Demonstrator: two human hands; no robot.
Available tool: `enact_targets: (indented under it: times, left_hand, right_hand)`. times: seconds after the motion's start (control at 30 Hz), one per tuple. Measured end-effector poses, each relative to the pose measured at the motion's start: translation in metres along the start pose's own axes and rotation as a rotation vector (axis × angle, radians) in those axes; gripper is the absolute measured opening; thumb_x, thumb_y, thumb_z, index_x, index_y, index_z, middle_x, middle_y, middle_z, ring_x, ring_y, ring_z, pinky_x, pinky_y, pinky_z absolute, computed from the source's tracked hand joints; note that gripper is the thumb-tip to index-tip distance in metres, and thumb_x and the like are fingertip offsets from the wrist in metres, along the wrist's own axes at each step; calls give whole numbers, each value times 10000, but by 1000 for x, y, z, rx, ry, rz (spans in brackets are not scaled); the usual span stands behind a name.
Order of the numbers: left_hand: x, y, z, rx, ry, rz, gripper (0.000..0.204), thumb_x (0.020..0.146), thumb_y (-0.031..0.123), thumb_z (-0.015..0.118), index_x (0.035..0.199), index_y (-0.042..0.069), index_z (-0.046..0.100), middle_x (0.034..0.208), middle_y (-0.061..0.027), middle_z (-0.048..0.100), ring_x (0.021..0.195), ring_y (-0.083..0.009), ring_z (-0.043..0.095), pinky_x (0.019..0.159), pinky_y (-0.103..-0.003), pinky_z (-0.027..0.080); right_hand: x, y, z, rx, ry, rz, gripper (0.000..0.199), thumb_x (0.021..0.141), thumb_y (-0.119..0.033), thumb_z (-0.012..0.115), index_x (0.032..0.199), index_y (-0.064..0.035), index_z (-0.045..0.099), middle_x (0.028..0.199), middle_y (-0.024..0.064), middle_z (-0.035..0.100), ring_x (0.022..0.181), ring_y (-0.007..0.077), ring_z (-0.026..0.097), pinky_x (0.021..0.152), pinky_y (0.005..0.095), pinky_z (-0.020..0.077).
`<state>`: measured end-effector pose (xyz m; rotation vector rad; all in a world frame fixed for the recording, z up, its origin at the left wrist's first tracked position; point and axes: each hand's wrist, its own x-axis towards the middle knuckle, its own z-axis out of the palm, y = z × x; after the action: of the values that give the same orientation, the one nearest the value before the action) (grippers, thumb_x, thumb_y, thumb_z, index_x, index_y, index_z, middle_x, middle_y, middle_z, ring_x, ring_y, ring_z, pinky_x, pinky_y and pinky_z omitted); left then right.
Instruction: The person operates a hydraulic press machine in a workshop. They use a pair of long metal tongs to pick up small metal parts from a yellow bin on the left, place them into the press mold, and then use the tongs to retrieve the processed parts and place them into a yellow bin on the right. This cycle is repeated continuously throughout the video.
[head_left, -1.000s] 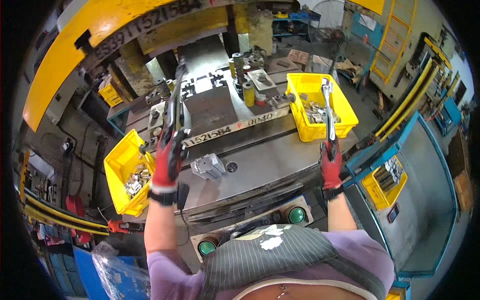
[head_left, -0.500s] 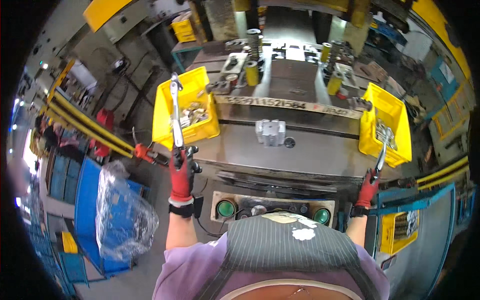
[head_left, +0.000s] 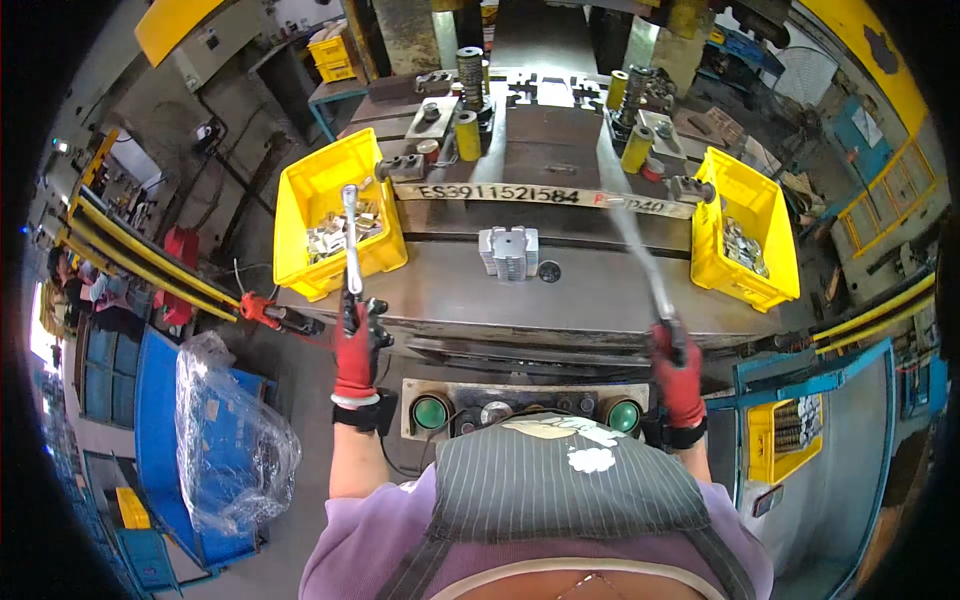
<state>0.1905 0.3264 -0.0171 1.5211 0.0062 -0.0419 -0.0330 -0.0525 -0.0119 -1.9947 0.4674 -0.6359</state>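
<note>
Standing at a press table, seen from above over a striped apron. Left hand, in a red glove, closed around the handle of long metal tongs, held nearly upright with the tip reaching over the front part of the left yellow bin, just above the small pile of shiny metal parts lying in it; cannot tell whether the tip touches a part. Right hand, also red-gloved, closed around a second long tool, blurred, slanting up and to the left across the grey table towards the die, its tip near the long strip with printed characters. Right yellow bin at the table's right edge, holding a few more metal pieces, well apart from that tool's tip. Small grey metal block on the table between the two tools, touched by neither. Yellow cylindrical posts standing on the die behind the strip. Two green round buttons on the panel below the table edge, between the forearms. Clear plastic bag over a blue container on the floor to the left.
</note>
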Motion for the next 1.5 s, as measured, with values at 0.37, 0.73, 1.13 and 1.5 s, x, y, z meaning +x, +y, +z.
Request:
enact_targets:
  times: [0.37,0.73,1.13,1.5]
  left_hand:
    - [-6,-52,23,121,-176,45,416,874,105,450,1278,128,354,776,-27,572,484,-45,440,411,-202,406]
    - [-29,-14,18,-97,-96,-92,379,863,109,488,1229,102,389,775,-40,574,452,-46,422,394,-200,378]
    - [-38,-31,16,-105,-118,-113,261,867,174,504,1104,86,436,750,-65,581,401,-68,430,382,-228,432]
    - [-24,-33,11,-88,-78,25,333,874,171,496,1194,94,441,699,0,532,436,-44,402,377,-211,366]
  right_hand:
    - [25,-80,44,-195,-280,-109,545,678,-168,648,1192,-112,476,903,150,601,800,308,587,688,344,461]
    - [216,-108,40,-375,5,-220,370,712,-285,584,1035,-107,555,841,135,620,795,305,591,673,394,460]
    - [325,-60,50,-309,-447,7,347,682,-276,641,891,-5,586,771,154,621,719,244,597,627,339,458]
    - [315,-16,108,774,-383,195,211,851,-324,499,803,-129,562,596,-12,533,479,93,501,395,217,366]
